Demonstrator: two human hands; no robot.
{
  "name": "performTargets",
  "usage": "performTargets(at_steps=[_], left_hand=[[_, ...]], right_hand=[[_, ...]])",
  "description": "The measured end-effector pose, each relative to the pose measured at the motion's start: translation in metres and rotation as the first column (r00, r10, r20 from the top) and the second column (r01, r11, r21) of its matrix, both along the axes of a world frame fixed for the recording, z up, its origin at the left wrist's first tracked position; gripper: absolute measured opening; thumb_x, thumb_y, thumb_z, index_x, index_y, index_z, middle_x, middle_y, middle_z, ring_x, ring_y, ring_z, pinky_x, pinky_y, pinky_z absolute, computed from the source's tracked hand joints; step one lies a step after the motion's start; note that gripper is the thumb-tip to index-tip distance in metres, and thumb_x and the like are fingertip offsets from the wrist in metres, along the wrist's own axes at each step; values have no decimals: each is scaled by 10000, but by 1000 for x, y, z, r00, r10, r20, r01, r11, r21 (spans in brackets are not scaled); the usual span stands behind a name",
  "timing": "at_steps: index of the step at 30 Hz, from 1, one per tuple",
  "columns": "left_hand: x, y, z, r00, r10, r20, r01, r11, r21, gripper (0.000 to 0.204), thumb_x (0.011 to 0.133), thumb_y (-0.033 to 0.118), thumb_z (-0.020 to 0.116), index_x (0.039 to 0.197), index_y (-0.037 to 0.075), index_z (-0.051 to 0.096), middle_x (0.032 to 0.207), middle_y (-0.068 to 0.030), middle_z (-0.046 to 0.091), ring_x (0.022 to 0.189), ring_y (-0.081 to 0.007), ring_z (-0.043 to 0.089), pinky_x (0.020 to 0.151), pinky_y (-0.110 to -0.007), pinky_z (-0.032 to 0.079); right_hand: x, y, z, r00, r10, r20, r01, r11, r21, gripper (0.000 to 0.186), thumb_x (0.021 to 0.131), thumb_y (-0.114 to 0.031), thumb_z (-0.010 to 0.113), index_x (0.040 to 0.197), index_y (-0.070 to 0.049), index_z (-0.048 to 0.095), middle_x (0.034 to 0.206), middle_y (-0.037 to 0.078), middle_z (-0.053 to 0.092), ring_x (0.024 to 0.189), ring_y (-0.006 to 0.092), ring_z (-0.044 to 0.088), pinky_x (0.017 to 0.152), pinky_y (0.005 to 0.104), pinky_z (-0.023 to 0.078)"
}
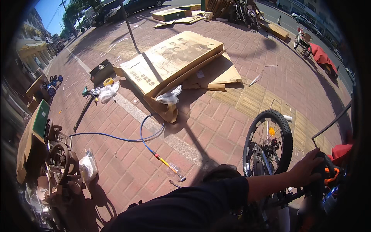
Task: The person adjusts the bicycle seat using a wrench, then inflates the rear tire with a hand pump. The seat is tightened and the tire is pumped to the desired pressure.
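Note:
My left hand point(305, 170), at the end of a dark sleeve, is closed on a black bicycle part point(320, 174) at the lower right, partly hidden by my fingers. Just left of it is a black-tyred bicycle wheel point(286, 143) with an orange spoke reflector point(272, 131). A thin dark bar point(332, 120) angles up from beside my fingertips; I cannot make out its lower end. A red cloth point(341, 152) and an orange part point(331, 176) show beyond my hand. My right hand is not in view.
Pink pavers hold a large opened carton point(174, 62), a blue hose point(104, 136) with a yellow tool point(166, 164), a dark box point(101, 71) and plastic bags point(108, 92). Cardboard point(33, 135) and tangled parts stand left. A cart under red cloth point(322, 58) is upper right.

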State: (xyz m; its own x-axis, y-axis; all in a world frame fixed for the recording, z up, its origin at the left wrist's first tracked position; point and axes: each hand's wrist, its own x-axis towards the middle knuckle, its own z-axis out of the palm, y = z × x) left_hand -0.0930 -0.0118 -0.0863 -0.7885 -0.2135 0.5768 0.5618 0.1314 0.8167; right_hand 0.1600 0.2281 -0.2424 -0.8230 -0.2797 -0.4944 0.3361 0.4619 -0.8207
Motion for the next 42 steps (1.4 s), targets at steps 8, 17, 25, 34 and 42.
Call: performTargets(at_steps=[8,17,25,34,42], left_hand=[[11,-3,13,960,-149,236,160,987,-30,768,804,103,693,1483,100,334,1568,-282,140,1293,-491,448,1055,-480,428],[17,-13,19,963,-88,254,114,989,-90,760,789,232,711,1457,104,373,1531,-315,202,1139,-504,560,966,-503,486],[22,-37,30,993,86,78,-73,987,-146,505,835,285,716,1267,75,562,1195,-219,580,1016,-406,633,888,-468,517],[33,-20,54,996,24,84,-6,977,-214,618,910,318,673,1372,-43,480,1241,-210,607,1121,-259,609,952,-343,471],[36,-25,54,991,62,116,-27,960,-278,678,890,419,686,1379,-11,495,1207,-163,632,1070,-220,621,886,-319,480]], right_hand=[[7,-54,-47,867,297,401,-390,904,174,226,948,-215,559,1064,-29,616,760,43,553,637,160,532,549,318,447],[10,-58,-193,816,554,166,-572,731,372,324,967,-308,524,1121,-39,620,926,136,622,812,284,621,696,396,521],[40,-63,-213,848,476,232,-525,699,485,339,949,-297,530,982,4,683,1015,240,645,1011,424,620,868,513,498],[76,-79,-257,808,575,129,-562,685,464,373,946,-289,505,899,26,700,1066,231,654,1013,417,616,907,495,482],[61,-113,-232,799,491,348,-601,686,410,376,934,-289,507,1009,19,710,1103,229,673,1047,409,630,907,485,497]])
